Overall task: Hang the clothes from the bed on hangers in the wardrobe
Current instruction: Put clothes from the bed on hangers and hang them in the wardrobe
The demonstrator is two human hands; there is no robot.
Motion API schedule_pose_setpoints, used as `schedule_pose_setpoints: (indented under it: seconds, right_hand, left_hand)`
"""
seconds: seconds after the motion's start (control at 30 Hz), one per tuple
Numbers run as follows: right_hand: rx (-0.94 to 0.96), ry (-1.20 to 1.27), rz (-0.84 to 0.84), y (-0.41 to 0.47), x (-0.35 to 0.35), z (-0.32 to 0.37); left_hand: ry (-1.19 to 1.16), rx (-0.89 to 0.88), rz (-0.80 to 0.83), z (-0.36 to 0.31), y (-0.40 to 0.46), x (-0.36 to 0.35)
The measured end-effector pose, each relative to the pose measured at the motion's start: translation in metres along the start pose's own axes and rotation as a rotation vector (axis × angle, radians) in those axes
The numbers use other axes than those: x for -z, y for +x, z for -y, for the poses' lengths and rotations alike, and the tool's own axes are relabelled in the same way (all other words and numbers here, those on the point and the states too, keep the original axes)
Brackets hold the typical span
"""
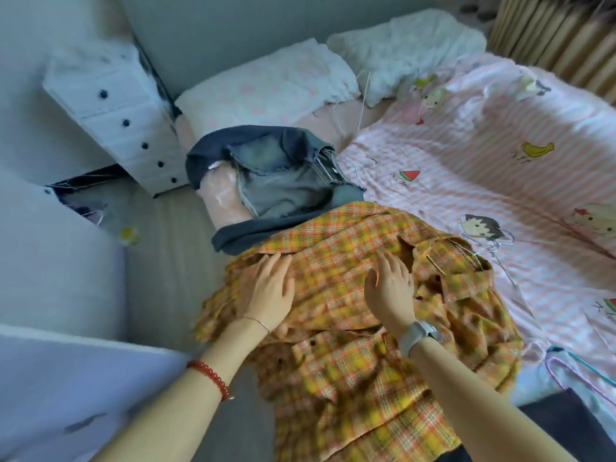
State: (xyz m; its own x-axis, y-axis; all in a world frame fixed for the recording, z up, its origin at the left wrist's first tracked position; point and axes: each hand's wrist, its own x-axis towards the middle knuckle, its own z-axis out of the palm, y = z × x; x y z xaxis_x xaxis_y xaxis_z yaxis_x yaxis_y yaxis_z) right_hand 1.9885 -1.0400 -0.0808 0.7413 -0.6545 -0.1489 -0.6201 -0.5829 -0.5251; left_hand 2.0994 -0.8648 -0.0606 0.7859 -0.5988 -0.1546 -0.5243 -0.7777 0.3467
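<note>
pink striped quilt [483,168] covers bed beside white drawers [116,118].

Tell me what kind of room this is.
Most likely a bedroom. A bed with a pink striped cartoon quilt and pillows fills the view, a white chest of drawers stands beside it, and both hands rest on a yellow plaid shirt.
</note>
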Motion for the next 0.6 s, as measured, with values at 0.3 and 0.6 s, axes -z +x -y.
schedule_pose_setpoints:
  seconds: [0.3, 0.6]
  right_hand:
    - [0.665, 0.021, 0.218, -0.148, -0.064, 0.249]
    - [1.212, 0.076, 0.384, -0.333, -0.140, 0.464]
  left_hand:
    - [0.052, 0.346, -0.376, 0.189, -0.214, 0.125]
    - [0.292, 0.709, -0.692, 0.333, -0.436, 0.252]
